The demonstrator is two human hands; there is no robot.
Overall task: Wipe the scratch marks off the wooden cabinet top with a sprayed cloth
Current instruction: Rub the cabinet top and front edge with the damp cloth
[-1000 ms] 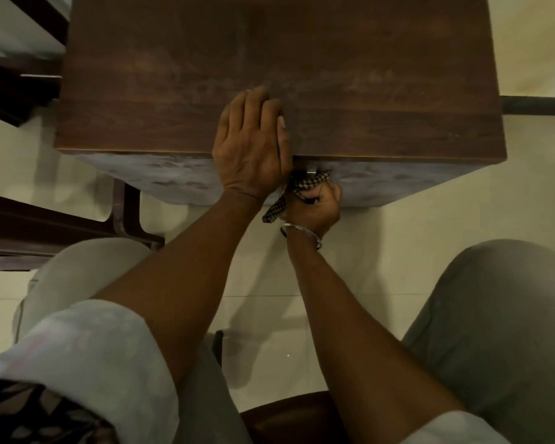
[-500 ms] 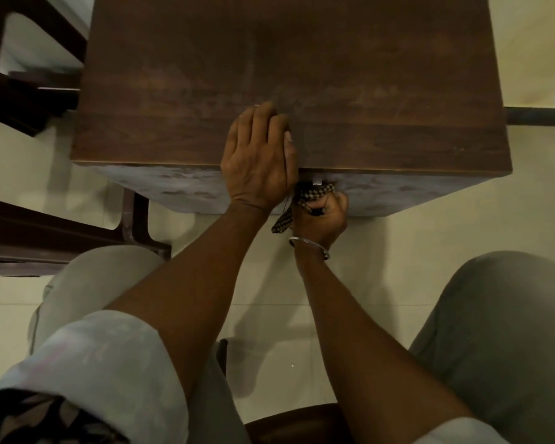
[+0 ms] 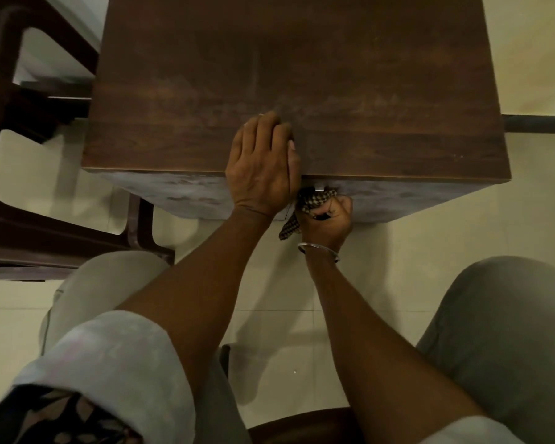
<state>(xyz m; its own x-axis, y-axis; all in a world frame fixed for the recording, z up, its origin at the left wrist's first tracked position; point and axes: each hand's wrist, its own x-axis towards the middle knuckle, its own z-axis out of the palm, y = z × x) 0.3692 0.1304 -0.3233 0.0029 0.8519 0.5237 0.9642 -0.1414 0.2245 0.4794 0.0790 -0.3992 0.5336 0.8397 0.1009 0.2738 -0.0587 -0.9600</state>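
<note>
A dark wooden cabinet top [image 3: 350,78] with faint pale scuff marks across its middle fills the upper view. My left hand [image 3: 263,165] lies flat on the near edge of the top, fingers together, holding nothing. Just below that edge, against the cabinet's front face [image 3: 180,193], my right hand [image 3: 327,216] is fisted around a checkered cloth [image 3: 314,198]. A tail of the cloth hangs down by my wrist, which wears a metal bangle. A small metal fitting shows just above the cloth.
A dark wooden chair frame [image 3: 29,219] stands to the left of the cabinet. Pale floor tiles [image 3: 414,245] lie below. My knees in grey trousers [image 3: 510,315] sit at both lower sides, and a dark seat edge [image 3: 302,424] at the bottom.
The view has shifted slightly, so the cabinet sits lower and further right in frame. Both hands keep their places, left flat on the top, right holding the cloth at the front.
</note>
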